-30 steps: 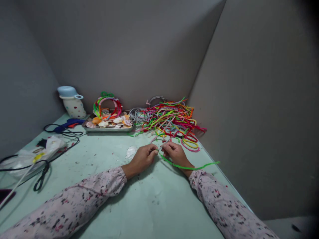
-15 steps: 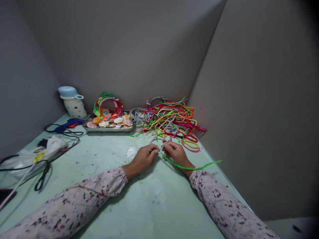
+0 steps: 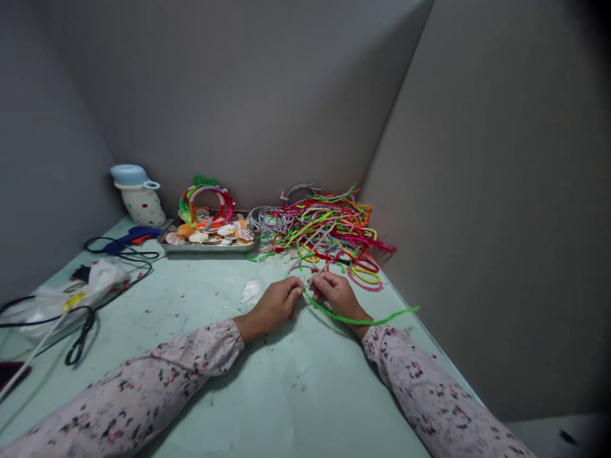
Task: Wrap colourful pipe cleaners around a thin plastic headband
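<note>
My left hand (image 3: 277,302) is closed in a pinch at the near end of a green pipe cleaner (image 3: 377,322). The rest of that pipe cleaner curves away to the right, passing over my right wrist with its far end free. Close beside it, my right hand (image 3: 340,298) pinches a thin grey wire (image 3: 321,270), which slants from between the hands up past the fingers. The two sets of fingertips almost meet, and how the green and grey pieces join there is too small to tell.
Behind my hands lies a tangled heap of coloured pipe cleaners (image 3: 329,222) with a grey wire coil (image 3: 267,220). A metal tray (image 3: 210,249) holds shells and colourful wrapped hoops (image 3: 230,207). Leftward are a bottle (image 3: 142,207), a blue glue gun (image 3: 121,243), black cable and a plastic bag (image 3: 107,280).
The free end of the green pipe cleaner has shifted slightly left. Both hands stay nearly in place, still pinching.
</note>
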Available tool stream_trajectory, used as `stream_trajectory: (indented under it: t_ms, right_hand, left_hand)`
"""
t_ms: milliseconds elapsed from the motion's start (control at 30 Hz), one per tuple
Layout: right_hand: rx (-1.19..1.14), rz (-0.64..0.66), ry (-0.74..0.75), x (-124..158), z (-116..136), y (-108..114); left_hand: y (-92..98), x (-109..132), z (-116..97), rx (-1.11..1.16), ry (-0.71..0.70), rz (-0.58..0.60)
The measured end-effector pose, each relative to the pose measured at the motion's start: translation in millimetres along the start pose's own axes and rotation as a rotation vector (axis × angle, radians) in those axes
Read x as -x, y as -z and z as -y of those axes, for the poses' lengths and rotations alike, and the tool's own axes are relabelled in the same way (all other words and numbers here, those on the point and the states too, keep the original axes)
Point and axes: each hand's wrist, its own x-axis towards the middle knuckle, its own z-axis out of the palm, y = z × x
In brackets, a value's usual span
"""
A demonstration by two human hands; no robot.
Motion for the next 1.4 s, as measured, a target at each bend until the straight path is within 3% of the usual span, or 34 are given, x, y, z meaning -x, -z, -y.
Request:
stream_trajectory:
  t_ms: [367, 833, 1400]
  right_hand:
    - [-0.016, 0.016, -0.020, 0.8, -3.1, -0.6]
    - [-0.037, 0.019, -0.041, 0.9, -1.2, -2.1]
    - [-0.038, 0.042, -0.029, 2.6, -4.3, -1.7]
  left_hand:
    - [2.0, 0.2, 1.5, 0.043, 0.005, 0.079]
    - [-0.3, -6.5, 14.5, 0.441, 0.131, 0.209]
    - [1.3, -10.3, 16.9, 0.429, 0.151, 0.280]
